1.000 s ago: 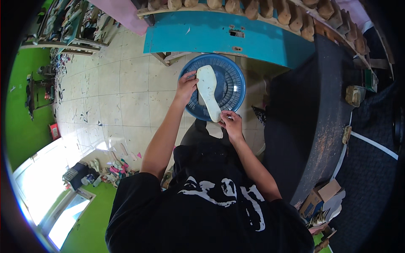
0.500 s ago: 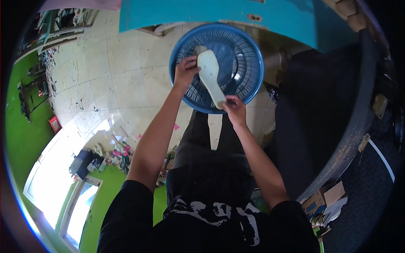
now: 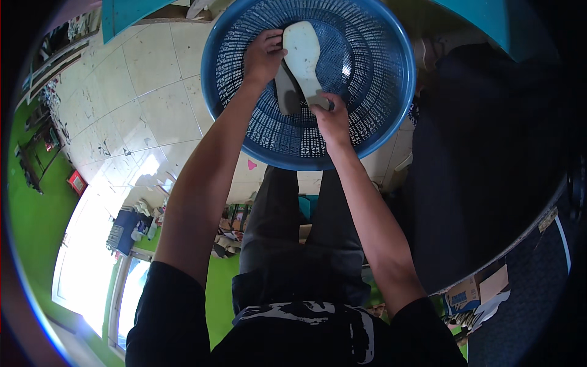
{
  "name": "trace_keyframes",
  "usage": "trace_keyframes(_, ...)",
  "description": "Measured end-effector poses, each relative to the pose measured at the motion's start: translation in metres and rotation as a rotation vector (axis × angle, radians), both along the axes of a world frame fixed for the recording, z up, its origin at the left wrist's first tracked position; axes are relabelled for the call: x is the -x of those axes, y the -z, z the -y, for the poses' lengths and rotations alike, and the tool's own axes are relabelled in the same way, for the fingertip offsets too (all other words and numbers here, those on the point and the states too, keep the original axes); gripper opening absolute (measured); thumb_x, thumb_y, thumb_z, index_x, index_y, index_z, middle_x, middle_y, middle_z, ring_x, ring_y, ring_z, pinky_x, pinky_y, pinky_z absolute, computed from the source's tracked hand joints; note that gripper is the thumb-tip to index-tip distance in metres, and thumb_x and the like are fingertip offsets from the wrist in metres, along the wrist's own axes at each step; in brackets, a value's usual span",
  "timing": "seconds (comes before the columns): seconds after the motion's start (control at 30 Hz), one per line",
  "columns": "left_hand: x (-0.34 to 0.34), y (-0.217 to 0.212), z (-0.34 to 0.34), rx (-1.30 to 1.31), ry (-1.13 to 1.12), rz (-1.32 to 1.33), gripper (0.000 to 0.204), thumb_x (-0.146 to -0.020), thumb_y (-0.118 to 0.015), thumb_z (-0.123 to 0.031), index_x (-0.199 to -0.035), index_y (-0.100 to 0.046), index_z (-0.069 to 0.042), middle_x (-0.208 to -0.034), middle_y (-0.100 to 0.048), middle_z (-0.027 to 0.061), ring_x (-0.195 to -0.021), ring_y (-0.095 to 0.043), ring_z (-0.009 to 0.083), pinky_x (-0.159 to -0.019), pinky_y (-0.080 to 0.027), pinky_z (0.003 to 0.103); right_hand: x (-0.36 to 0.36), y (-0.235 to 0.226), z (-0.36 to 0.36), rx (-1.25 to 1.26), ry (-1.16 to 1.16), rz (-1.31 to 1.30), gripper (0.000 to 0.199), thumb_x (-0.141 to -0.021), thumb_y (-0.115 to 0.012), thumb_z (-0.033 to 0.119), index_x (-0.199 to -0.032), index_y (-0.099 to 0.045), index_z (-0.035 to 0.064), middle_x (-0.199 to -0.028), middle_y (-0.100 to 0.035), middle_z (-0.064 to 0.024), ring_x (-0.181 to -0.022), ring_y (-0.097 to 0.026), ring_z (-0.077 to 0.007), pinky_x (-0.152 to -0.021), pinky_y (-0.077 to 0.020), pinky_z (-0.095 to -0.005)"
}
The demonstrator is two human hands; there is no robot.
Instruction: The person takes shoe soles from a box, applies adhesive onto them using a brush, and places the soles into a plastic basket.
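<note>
A pale, whitish shoe sole [image 3: 302, 52] is held between my two hands over the inside of a round blue plastic basket [image 3: 400, 46] with slotted walls. My left hand [image 3: 264, 58] grips the left edge of its broad end. At the narrow heel end, the thumb and fingers of my right hand [image 3: 333, 122] pinch it. Under the pale sole, a greyish sole [image 3: 286, 88] lies in the basket, partly covered by it and by my left hand.
Pale floor tiles [image 3: 131, 92] with scraps on them spread to the left. Turquoise panels [image 3: 131, 15] edge the far side. On the right hangs or stands a large dark shape [image 3: 471, 159]. A cardboard box [image 3: 463, 295] sits at lower right.
The basket now appears larger and higher in view. Both hands have moved up with the pale sole, lower into the basket, and more of the greyish sole shows.
</note>
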State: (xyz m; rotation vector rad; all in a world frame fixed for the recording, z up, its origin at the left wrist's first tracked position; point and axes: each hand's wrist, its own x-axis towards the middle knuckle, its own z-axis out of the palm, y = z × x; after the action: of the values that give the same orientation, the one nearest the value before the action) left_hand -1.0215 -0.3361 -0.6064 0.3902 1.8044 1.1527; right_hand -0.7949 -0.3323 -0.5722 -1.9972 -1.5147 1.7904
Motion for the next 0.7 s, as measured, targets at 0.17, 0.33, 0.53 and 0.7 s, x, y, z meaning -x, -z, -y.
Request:
trace_keyframes(0.17, 0.003, 0.008, -0.012, 0.059, 0.115, -0.184, 0.053, -0.088, -0.077, 0.009, -0.137, -0.064, -0.007, -0.127, -0.076, 0.0114, -0.112, -0.074, 0.0208, -0.099, -0.060, 0.033, 0.010, 0.005, -0.003, 0.127, 0.064, 0.022, 0.052, -0.082, -0.080, 0.021, -0.128, -0.068, -0.0012, -0.133, -0.063, -0.0256, -0.128, -0.062, -0.0384, -0.112, -0.0476, -0.0438)
trace_keyframes(0.33, -0.002, 0.004, -0.018, 0.085, 0.169, -0.312, 0.046, -0.089, -0.077, 0.007, -0.132, -0.068, -0.008, -0.125, -0.076, 0.0108, -0.111, -0.076, 0.0222, -0.097, -0.061, 0.033, 0.020, -0.002, -0.005, 0.137, 0.053, 0.066, 0.054, -0.084, -0.077, 0.020, -0.131, -0.068, -0.0035, -0.138, -0.064, -0.0279, -0.130, -0.063, -0.0378, -0.113, -0.0469, -0.0421)
trace_keyframes(0.53, -0.013, 0.000, -0.027, 0.108, 0.188, -0.335, 0.043, -0.087, -0.077, 0.008, -0.127, -0.071, -0.007, -0.121, -0.077, 0.0111, -0.109, -0.076, 0.0229, -0.097, -0.062, 0.033, 0.006, 0.016, -0.001, 0.198, 0.107, 0.045, 0.059, -0.086, -0.076, 0.022, -0.138, -0.068, -0.0039, -0.140, -0.066, -0.0275, -0.132, -0.064, -0.0352, -0.114, -0.0466, -0.0395)
trace_keyframes(0.7, -0.009, 0.007, -0.019, 0.059, 0.218, -0.404, 0.043, -0.087, -0.076, 0.008, -0.127, -0.071, -0.006, -0.122, -0.077, 0.0119, -0.109, -0.076, 0.0220, -0.098, -0.062, 0.033, 0.006, 0.015, 0.001, 0.232, 0.082, 0.013, 0.059, -0.087, -0.075, 0.022, -0.140, -0.067, -0.0031, -0.138, -0.069, -0.0254, -0.129, -0.067, -0.0347, -0.111, -0.0484, -0.0380)
